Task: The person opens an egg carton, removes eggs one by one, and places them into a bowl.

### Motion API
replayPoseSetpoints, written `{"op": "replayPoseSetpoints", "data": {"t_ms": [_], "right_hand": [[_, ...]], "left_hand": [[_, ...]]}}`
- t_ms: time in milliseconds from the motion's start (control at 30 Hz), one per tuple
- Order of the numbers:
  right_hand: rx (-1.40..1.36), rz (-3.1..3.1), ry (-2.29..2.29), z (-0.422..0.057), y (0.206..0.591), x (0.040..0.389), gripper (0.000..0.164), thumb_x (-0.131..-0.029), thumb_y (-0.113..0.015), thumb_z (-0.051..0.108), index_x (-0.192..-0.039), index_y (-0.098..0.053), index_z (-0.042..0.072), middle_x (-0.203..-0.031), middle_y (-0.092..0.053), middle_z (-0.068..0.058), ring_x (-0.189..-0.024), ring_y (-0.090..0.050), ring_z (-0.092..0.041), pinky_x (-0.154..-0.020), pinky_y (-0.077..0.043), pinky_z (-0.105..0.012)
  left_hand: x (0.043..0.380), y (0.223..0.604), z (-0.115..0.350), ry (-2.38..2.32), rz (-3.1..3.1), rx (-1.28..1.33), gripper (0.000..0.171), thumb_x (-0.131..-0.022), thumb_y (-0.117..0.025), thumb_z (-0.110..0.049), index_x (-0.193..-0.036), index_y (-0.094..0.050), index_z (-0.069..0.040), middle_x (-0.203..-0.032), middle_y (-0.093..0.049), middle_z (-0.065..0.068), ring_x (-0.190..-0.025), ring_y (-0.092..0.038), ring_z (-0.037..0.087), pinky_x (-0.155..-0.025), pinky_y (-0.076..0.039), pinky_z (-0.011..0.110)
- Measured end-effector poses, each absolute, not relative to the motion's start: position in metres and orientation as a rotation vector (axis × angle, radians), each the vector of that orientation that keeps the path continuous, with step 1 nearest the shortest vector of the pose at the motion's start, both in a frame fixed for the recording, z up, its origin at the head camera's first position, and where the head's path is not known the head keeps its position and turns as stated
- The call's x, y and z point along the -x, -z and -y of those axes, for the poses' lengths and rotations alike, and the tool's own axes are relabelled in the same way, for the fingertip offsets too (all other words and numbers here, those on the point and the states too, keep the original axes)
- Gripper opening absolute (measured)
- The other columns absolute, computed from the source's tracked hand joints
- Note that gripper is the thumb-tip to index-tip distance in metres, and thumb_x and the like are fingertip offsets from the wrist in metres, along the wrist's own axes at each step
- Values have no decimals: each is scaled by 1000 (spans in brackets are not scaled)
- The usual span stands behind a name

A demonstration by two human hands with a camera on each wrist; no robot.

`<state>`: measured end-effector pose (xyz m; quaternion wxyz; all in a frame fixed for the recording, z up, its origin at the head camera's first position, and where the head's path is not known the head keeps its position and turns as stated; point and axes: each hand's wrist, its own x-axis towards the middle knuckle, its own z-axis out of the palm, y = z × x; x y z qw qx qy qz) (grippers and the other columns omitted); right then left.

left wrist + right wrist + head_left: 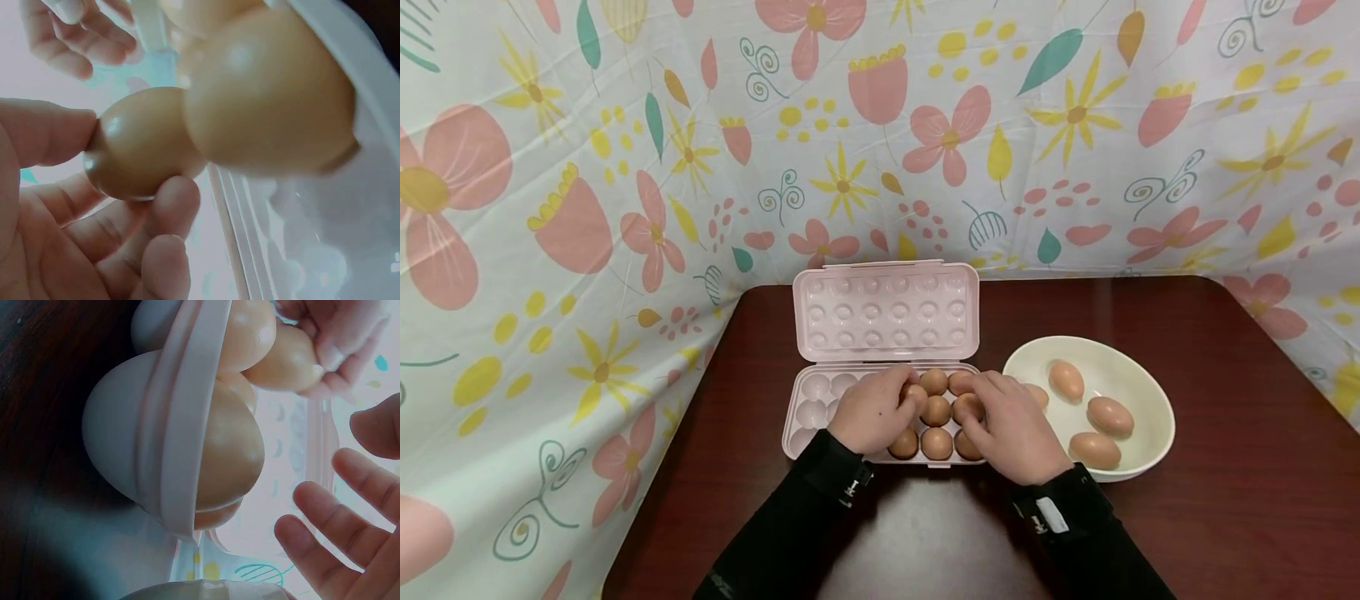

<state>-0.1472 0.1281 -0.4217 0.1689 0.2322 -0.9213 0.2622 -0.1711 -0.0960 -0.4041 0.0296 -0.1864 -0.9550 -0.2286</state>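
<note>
Between the thumb and fingers of my left hand (874, 410) is a brown egg (140, 144), held over the middle of a pink egg carton (886, 315). The carton's lid stands raised at the back. Brown eggs (936, 443) sit in its right-hand cups, while cups at the left hold none. Over the carton's right end is my right hand (1017, 427), its fingers (328, 519) spread with nothing between them in the right wrist view. It partly covers the rightmost eggs in the head view.
A cream bowl (1138, 387) with several brown eggs (1110, 416) stands just right of the carton. Both rest on a dark reddish-brown table (1232, 433). A flower-patterned curtain (940, 200) hangs behind and along the left side.
</note>
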Motion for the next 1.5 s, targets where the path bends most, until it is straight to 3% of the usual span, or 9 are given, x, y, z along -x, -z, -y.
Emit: {"op": "replayPoseSetpoints", "data": {"t_ms": [300,467,567,667,833,1000,1367,1500], "right_hand": [[-721,2554,-860,-125,415,143,47,-89,-72,19,-134,-59,19,-125,-61,-1,-114,-61,-16,-93,-54,-39],[-746,2557,-903,-121,412,138,56,-88,-74,21,-140,-54,25,-136,-52,1,-110,-61,-15,-81,-58,-33],[-771,2545,-895,-120,412,136,61,-87,-76,22,-143,-52,27,-139,-51,1,-112,-61,-14,-80,-58,-32],[-786,2522,-885,-119,413,136,63,-86,-78,21,-143,-51,24,-137,-52,-1,-115,-60,-14,-82,-59,-35],[-777,2512,-902,-118,412,135,60,-85,-77,17,-139,-51,19,-128,-56,-2,-105,-60,-12,-78,-59,-34],[-753,2515,-893,-119,411,134,59,-84,-76,16,-138,-52,20,-123,-59,0,-100,-59,-9,-76,-57,-31],[-689,2500,-880,-130,413,135,52,-84,-76,15,-132,-57,19,-121,-59,3,-105,-58,-8,-86,-51,-30],[-626,2476,-868,-138,416,138,47,-84,-77,14,-128,-59,15,-118,-61,0,-104,-57,-11,-87,-45,-24]], "left_hand": [[161,392,88,1039,2866,729,32,-100,-53,-32,-130,-62,-28,-118,-72,-7,-93,-67,10,-83,-53,29],[156,385,83,1161,2840,736,29,-101,-54,-37,-127,-61,-27,-117,-70,-7,-87,-64,6,-81,-52,25],[153,383,80,1171,2827,734,29,-100,-54,-37,-126,-61,-26,-117,-70,-6,-91,-64,7,-81,-52,25],[152,383,77,1181,2812,733,28,-100,-56,-35,-124,-62,-24,-117,-70,-5,-95,-64,7,-83,-52,25],[152,383,75,1215,2772,771,26,-98,-59,-35,-120,-64,-22,-111,-71,-7,-94,-64,3,-83,-51,22],[152,383,74,1224,2740,818,24,-97,-61,-37,-117,-64,-23,-104,-71,-9,-91,-63,1,-82,-51,20],[149,384,76,1118,2790,791,28,-98,-61,-36,-124,-63,-23,-105,-71,-8,-81,-61,2,-72,-49,20],[148,384,78,1125,2822,729,27,-97,-59,-36,-122,-64,-26,-115,-71,-9,-85,-63,1,-77,-51,22]]}}
